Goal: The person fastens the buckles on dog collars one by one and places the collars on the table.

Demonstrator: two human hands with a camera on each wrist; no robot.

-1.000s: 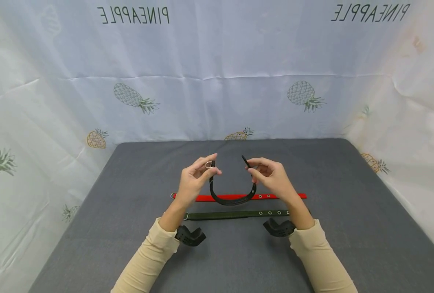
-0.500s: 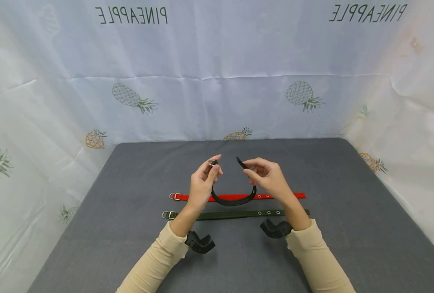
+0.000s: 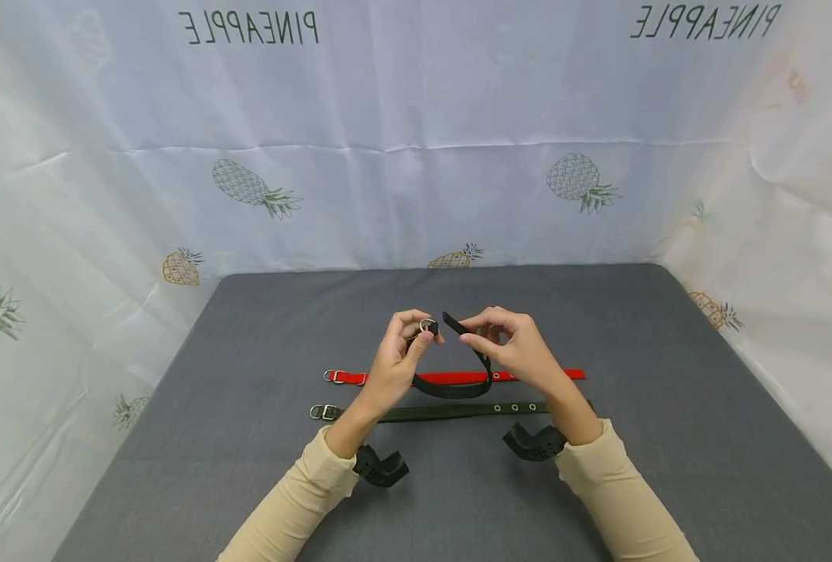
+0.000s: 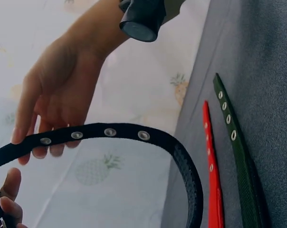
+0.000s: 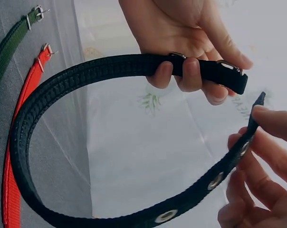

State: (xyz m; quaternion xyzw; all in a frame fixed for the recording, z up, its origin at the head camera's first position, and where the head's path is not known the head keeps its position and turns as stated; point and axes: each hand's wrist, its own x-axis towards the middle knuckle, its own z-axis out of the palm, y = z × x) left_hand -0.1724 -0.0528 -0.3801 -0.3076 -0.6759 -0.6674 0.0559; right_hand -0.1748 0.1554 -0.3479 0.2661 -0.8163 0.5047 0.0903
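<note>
A black pet collar (image 3: 453,391) hangs in a U between my two hands above the table. My left hand (image 3: 392,361) grips its buckle end, fingers wrapped round the strap; the metal buckle (image 5: 227,65) and the end of the collar stick out past the fingers. My right hand (image 3: 521,347) pinches the eyelet end between thumb and fingers, its tip pointing toward the buckle with a small gap between. Metal-rimmed eyelets (image 4: 110,132) run along that end. Behind and below lie a red collar (image 3: 349,378) and a dark green collar (image 3: 423,414), both stretched out straight.
The grey cloth-covered table (image 3: 275,328) spreads around the hands. White curtains (image 3: 388,94) printed with pineapples rise at its back and sides. Black camera mounts (image 3: 381,467) sit on both wrists, low over the tabletop.
My left hand has moved right with the buckle end, and the strap tip in my right hand has swung left and lower. The two ends are much closer together. The red and green collars stay put.
</note>
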